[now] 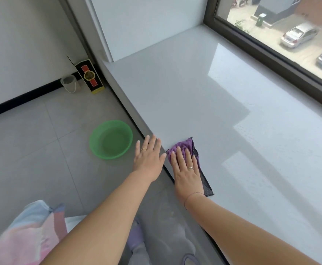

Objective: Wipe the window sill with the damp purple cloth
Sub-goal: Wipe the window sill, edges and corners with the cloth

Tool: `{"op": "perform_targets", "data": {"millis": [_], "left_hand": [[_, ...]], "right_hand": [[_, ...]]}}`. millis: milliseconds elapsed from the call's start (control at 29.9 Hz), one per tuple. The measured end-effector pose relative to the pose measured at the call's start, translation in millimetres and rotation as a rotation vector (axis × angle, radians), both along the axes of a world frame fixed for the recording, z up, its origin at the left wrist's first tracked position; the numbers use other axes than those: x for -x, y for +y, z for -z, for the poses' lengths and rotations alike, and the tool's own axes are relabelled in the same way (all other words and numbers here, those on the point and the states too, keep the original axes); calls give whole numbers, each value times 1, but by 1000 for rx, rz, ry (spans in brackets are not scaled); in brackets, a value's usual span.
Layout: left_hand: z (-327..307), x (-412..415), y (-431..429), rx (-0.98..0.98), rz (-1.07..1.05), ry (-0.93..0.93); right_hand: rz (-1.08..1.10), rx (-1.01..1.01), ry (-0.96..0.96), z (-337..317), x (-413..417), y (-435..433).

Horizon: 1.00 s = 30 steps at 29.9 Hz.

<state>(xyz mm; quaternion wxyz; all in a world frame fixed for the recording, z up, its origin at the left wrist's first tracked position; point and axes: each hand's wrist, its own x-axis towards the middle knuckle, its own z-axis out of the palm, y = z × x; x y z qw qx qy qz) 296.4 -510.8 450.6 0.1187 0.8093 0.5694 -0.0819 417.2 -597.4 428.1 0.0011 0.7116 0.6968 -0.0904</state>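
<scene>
- The right hand (pixel 185 167) is laid flat on the purple cloth (pixel 183 145), fingers straight and slightly spread, nothing curled round the fabric. The cloth is pressed down rather than gripped, probably so that the whole palm bears on it during a stroke.
- The cloth is spread on the window sill (pixel 204 96) just inside its front edge. One bunched end shows past the fingertips, and a darker strip trails out beside the wrist.
- The left hand (pixel 148 157) is held open with its fingers apart and nothing in it, just beside the sill's front edge and over the floor (pixel 32 150). Whether its thumb touches the edge cannot be told. It is judged to be held out for balance or to steady the body.
- A faint speckled sheen is seen on the sill toward the glass. Whether that is dampness or reflected light cannot be told, so progress is hard to judge.
- A green basin (pixel 99 134) is set on the floor near the sill, presumably within reach for wetting the cloth. Whether it holds water cannot be told.
- Further off, a black-and-red box (pixel 89 75) and a clear pail (pixel 69 83) are stood against the wall.
- Beyond the dark window frame (pixel 271 60), parked cars (pixel 298 34) are seen below.
</scene>
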Motion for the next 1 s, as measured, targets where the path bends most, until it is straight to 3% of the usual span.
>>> {"op": "perform_targets", "data": {"millis": [534,1002], "left_hand": [[8,58,156,-11,130,-35],[8,99,237,-40,185,-6]], "right_hand": [[74,-5,-48,-4,57,137],[45,11,-46,-4,93,236]]}}
